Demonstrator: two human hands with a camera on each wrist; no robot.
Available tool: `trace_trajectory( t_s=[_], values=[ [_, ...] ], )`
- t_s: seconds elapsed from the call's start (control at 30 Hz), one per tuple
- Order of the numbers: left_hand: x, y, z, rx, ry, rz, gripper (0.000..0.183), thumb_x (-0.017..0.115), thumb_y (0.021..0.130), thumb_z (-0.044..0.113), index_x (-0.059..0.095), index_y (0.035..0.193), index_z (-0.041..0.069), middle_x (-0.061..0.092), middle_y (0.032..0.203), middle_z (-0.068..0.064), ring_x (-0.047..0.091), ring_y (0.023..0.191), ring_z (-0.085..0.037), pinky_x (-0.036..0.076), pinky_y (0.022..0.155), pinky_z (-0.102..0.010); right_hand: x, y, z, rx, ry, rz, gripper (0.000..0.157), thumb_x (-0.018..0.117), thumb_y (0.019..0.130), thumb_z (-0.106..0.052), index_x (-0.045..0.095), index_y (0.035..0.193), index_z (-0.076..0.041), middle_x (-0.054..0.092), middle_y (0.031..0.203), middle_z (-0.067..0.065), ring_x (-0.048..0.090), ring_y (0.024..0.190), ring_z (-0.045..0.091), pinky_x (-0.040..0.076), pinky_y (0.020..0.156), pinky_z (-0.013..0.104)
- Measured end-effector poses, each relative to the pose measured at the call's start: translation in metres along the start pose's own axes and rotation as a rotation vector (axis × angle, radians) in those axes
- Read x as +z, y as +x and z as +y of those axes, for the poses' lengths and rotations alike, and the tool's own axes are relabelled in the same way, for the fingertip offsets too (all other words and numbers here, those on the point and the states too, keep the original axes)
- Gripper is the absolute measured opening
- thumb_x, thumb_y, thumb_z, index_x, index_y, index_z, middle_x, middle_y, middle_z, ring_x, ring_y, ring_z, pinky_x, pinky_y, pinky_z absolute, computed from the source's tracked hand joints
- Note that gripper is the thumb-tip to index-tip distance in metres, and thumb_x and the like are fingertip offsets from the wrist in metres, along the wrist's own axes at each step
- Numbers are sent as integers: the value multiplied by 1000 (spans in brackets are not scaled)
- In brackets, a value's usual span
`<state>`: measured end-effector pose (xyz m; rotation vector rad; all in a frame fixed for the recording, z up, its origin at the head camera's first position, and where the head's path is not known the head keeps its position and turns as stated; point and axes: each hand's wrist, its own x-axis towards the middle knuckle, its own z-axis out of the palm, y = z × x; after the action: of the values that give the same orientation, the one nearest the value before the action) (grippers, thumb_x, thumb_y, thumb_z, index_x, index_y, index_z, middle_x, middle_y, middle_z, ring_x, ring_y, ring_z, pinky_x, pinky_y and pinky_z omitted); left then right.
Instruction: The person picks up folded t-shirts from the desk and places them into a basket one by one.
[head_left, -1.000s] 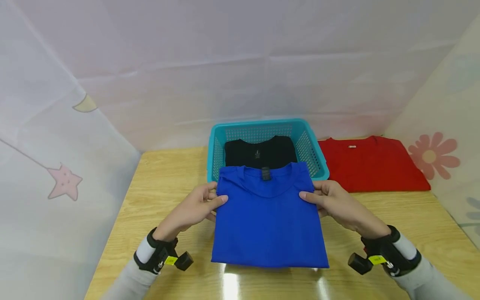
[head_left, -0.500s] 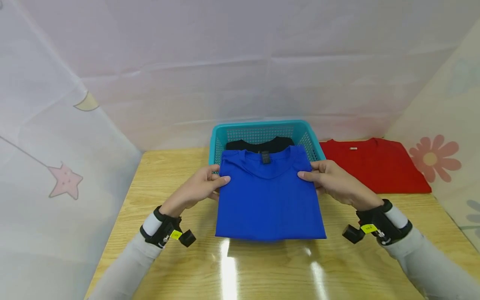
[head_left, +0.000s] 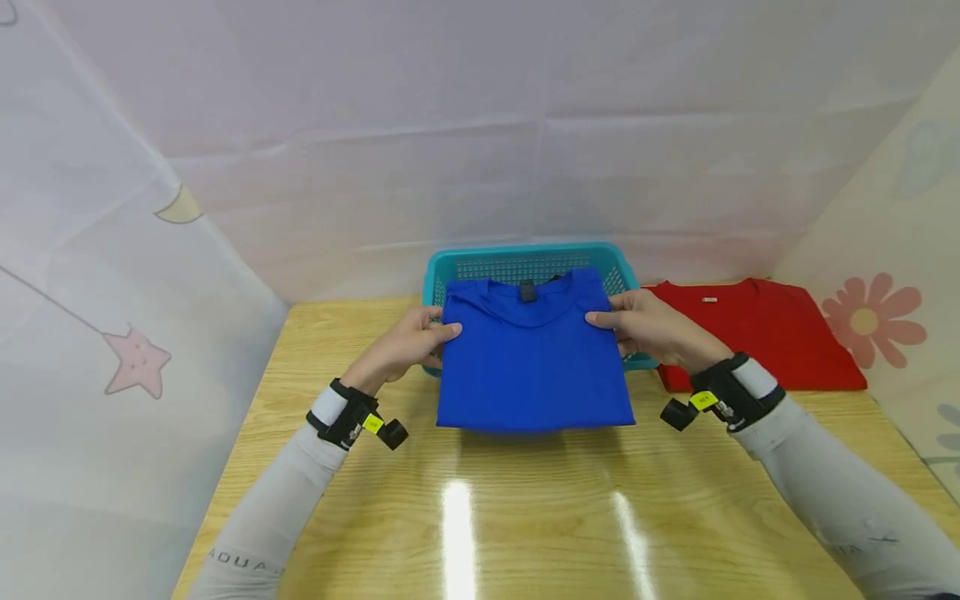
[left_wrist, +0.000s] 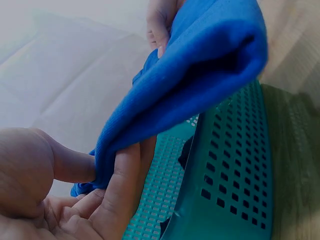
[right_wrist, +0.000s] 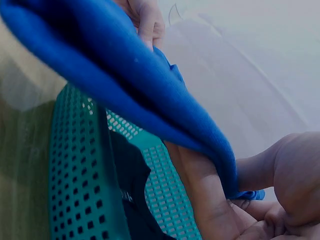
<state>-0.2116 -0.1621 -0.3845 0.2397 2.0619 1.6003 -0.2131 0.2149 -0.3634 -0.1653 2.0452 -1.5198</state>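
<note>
A folded blue T-shirt (head_left: pixel 534 367) is held up flat over the near side of a teal plastic basket (head_left: pixel 525 252). My left hand (head_left: pixel 408 340) pinches its left edge, thumb on top and fingers beneath, as the left wrist view shows with the folded cloth (left_wrist: pixel 170 95). On the opposite edge my right hand (head_left: pixel 651 327) grips the shirt the same way. Inside the basket lies a black T-shirt (right_wrist: pixel 131 185), seen in the right wrist view below the blue cloth; in the head view the blue shirt hides nearly all of it.
A folded red T-shirt (head_left: pixel 757 333) lies on the wooden table (head_left: pixel 345 517) to the right of the basket. White cloth walls (head_left: pixel 480 125) with printed shapes stand behind the table and at both sides.
Both hands have carried the blue T-shirt forward, away from the body, from the basket's near edge to over it. The black shirt has become almost fully covered in the head view.
</note>
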Motion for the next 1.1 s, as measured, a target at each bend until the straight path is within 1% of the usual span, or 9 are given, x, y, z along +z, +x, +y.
trace_trajectory(
  t_s=[0.17, 0.3, 0.37, 0.5, 0.67, 0.77, 0.87, 1.03, 1.1],
  values=[
    [-6, 15, 2, -39, 17, 24, 45, 50, 115, 18, 44, 154, -5, 76, 109, -17, 76, 97, -23, 65, 91, -46, -9, 18, -2, 40, -21, 10, 61, 53, 114, -25, 34, 162, 8, 60, 148, 28, 77, 114, 26, 63, 96, 42],
    [-10, 26, 4, -78, 30, 47, 63, 50, 115, 21, 22, 167, -3, 68, 130, -23, 73, 112, -29, 61, 99, -48, -14, 31, -3, 72, -12, 41, 62, 53, 114, -25, 33, 162, 7, 68, 138, 22, 78, 104, 21, 64, 84, 31],
    [-12, 31, 4, -94, 31, 55, 66, 49, 115, 21, 18, 168, -3, 64, 138, -24, 70, 121, -33, 59, 103, -48, -16, 38, -3, 75, -13, 57, 62, 55, 114, -25, 32, 162, 8, 73, 127, 15, 79, 98, 18, 62, 76, 27],
    [-16, 42, 5, -111, 26, 65, 61, 48, 116, 21, 25, 166, -5, 58, 147, -27, 64, 133, -39, 57, 106, -50, -20, 51, -3, 73, -22, 66, 57, 55, 114, -25, 40, 158, 8, 76, 117, 6, 77, 92, 15, 58, 71, 25],
    [-20, 53, 7, -127, 32, 83, 65, 48, 116, 21, 19, 168, -5, 47, 160, -27, 56, 142, -42, 53, 111, -52, -24, 65, -3, 77, -58, 72, 57, 54, 114, -27, 43, 157, 9, 65, 143, 20, 73, 108, 18, 57, 74, 25],
    [-23, 60, 7, -138, 46, 102, 64, 49, 116, 21, 21, 168, -4, 46, 161, -26, 56, 142, -41, 53, 111, -51, -26, 74, -4, 82, -73, 69, 66, 54, 114, -28, 30, 163, 10, 44, 164, 26, 65, 131, 29, 57, 77, 25],
    [-26, 66, 7, -143, 66, 116, 62, 48, 116, 21, 24, 167, -5, 48, 159, -26, 58, 141, -40, 54, 111, -51, -26, 79, -6, 92, -65, 63, 74, 54, 114, -27, 16, 165, 10, 28, 172, 28, 51, 147, 40, 60, 85, 28],
    [-24, 72, 9, -157, 100, 140, 60, 50, 115, 22, 29, 165, -6, 49, 157, -26, 57, 142, -40, 53, 111, -52, -28, 86, -7, 119, -67, 80, 74, 53, 114, -26, 14, 165, 11, 30, 171, 29, 48, 149, 43, 60, 101, 38],
    [-22, 74, 10, -165, 117, 154, 54, 50, 115, 22, 38, 159, -8, 56, 140, -23, 65, 127, -35, 54, 111, -51, -29, 88, -6, 127, -77, 91, 73, 53, 115, -26, 16, 165, 11, 31, 170, 29, 49, 149, 43, 57, 107, 44]
  ],
)
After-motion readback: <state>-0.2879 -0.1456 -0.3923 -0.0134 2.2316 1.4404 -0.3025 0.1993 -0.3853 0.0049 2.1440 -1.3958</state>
